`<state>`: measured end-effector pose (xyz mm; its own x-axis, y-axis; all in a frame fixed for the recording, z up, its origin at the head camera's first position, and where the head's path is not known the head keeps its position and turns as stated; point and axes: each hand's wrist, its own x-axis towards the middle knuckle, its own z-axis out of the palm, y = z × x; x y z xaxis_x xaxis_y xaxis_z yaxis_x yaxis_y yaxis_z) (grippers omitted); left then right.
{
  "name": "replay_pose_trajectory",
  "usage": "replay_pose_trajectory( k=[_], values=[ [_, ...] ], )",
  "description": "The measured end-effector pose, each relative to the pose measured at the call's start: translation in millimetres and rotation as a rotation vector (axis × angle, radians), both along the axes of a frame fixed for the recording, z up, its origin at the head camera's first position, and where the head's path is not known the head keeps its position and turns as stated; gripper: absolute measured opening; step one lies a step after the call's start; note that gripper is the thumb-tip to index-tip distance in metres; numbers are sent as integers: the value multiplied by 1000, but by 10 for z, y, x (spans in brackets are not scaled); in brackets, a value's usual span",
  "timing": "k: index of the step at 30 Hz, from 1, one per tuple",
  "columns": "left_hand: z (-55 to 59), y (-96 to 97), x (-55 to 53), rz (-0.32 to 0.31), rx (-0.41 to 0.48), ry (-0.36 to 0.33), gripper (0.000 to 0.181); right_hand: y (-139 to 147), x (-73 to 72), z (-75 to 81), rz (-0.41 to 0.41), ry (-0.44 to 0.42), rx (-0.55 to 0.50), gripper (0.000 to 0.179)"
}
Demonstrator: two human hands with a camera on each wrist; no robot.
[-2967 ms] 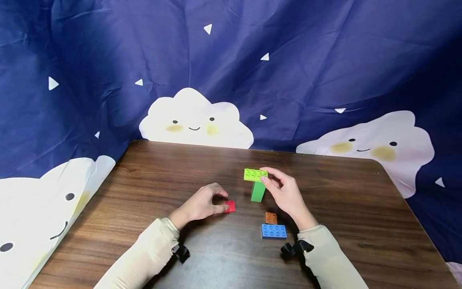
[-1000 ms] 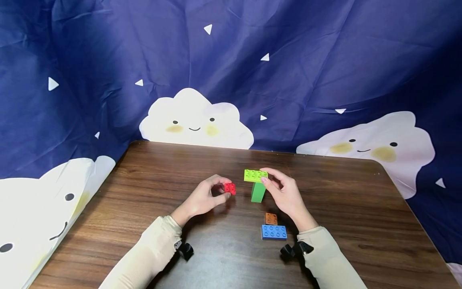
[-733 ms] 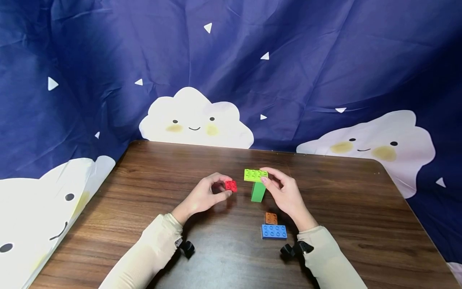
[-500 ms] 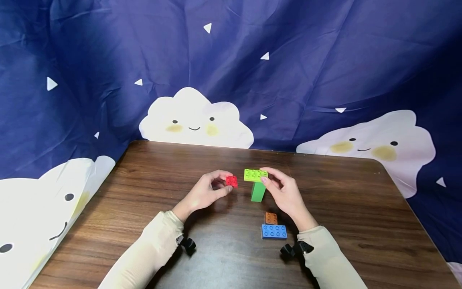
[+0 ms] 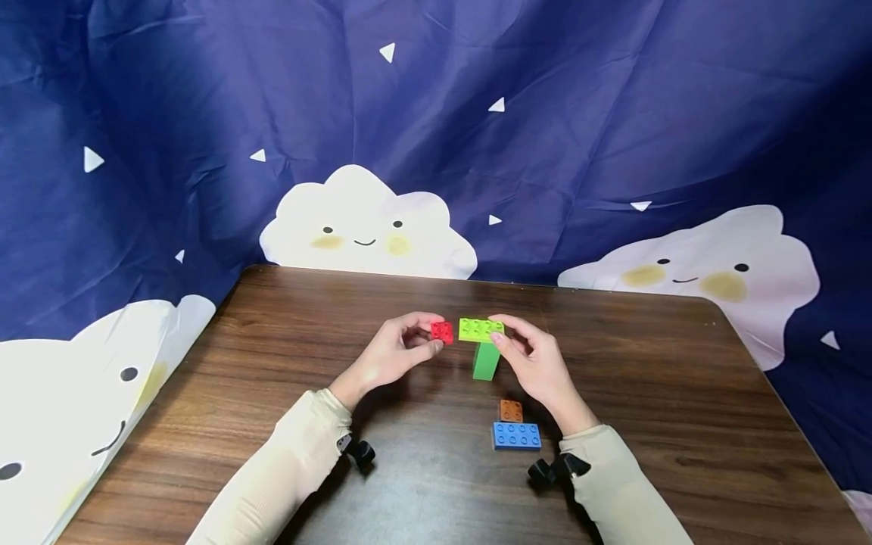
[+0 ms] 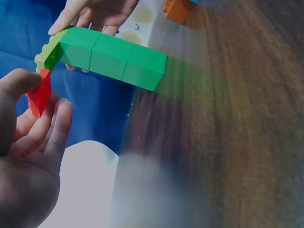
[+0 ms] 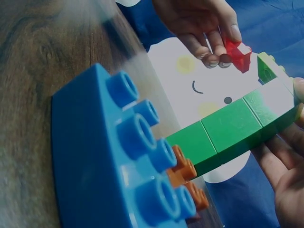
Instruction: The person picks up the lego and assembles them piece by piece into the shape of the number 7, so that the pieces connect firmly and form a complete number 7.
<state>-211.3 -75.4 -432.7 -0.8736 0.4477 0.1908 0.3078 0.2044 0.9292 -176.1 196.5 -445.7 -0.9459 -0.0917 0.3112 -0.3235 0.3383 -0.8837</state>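
Note:
Between thumb and fingers, my left hand (image 5: 388, 356) pinches a small red building brick (image 5: 441, 333), raised above the table. It sits just left of a long lime-green brick (image 5: 480, 330), with a narrow gap in the head view. That lime brick tops an upright stack of 3 green bricks (image 6: 111, 54) and overhangs it to the left. My right hand (image 5: 541, 367) grips the lime brick's right end. In the right wrist view the red brick (image 7: 239, 56) appears apart from the lime brick.
Nearer me, right of centre, an orange brick (image 5: 511, 411) lies on the brown wooden table (image 5: 409, 484) with a longer blue brick (image 5: 516, 436) in front of it. A dark blue cloth (image 5: 545, 136) with clouds hangs behind the table.
My left hand has taken the red brick up off the table and carried it forward and slightly right, up beside the lime brick. My right hand has kept its hold in place.

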Motion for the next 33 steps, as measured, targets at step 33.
replay_pose_trajectory(
  k=[33],
  values=[
    [49, 145, -95, -65, 165, -170, 41, -16, 14, 2, 8, 22, -14, 30]
  ],
)
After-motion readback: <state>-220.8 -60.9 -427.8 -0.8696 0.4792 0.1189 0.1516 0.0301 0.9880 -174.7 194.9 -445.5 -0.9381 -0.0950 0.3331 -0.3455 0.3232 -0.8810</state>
